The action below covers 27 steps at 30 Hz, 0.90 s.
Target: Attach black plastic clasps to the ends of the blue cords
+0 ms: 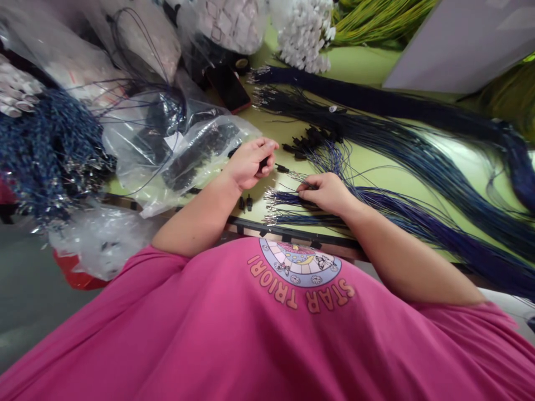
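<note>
My left hand (pixel 253 162) is curled closed around something black, most likely black connector housings, mostly hidden by the fingers. To its right, my right hand (pixel 325 192) pinches thin wires (pixel 296 175). A black connector (pixel 281 168) sits at the left end of these wires, in the gap between my hands. Under and beside my right hand lie bundles of blue and dark wires (pixel 288 197) with bare metal terminals at their left ends. Two loose black connectors (pixel 249 203) rest on the table below my left hand. Beyond my hands is a pile of wires with black connectors (pixel 311 140).
Long dark wire bundles (pixel 376 125) stretch across the green table (pixel 355 61) to the right. A clear plastic bag (pixel 179 150) with black pieces lies left of my left hand, a phone (pixel 229 88) behind it. Blue twisted wires (pixel 50 150) hang at far left.
</note>
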### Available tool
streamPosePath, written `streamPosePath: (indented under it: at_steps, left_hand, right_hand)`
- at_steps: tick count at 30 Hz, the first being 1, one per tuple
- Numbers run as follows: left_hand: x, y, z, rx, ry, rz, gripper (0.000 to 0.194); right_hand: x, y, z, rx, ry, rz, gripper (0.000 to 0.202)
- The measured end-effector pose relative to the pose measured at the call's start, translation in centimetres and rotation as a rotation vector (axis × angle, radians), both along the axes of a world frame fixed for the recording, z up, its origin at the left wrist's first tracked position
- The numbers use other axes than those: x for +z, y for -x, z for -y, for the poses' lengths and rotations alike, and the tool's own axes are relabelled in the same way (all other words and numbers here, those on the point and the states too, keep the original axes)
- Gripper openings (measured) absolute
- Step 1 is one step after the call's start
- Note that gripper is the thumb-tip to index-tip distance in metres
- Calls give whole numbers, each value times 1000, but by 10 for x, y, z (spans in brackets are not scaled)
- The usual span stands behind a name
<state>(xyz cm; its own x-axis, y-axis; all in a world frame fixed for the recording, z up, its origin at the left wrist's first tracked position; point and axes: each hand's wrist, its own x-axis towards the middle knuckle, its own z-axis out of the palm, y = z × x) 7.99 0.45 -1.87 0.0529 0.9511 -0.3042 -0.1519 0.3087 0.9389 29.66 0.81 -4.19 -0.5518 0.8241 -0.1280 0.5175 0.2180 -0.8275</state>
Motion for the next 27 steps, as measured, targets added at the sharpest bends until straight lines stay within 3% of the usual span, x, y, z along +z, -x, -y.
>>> streamPosePath:
  at_steps: [3,10,18,27]
  left_hand:
    - [2,-1,3,15,-1,-12,12]
    - [4,-1,5,-30,-21,6,34]
    - [0,0,8,-103,-117,-127,22]
    - [-1,-4,12,-188,-93,-171,23]
  right_hand:
    - [1,-1,1,3,36,-46,15]
    - [8,-3,2,28,23,-34,16]
    - [10,-7,0,-57,131,-180,27]
    - [22,-10,5,-228,138,-246,12]
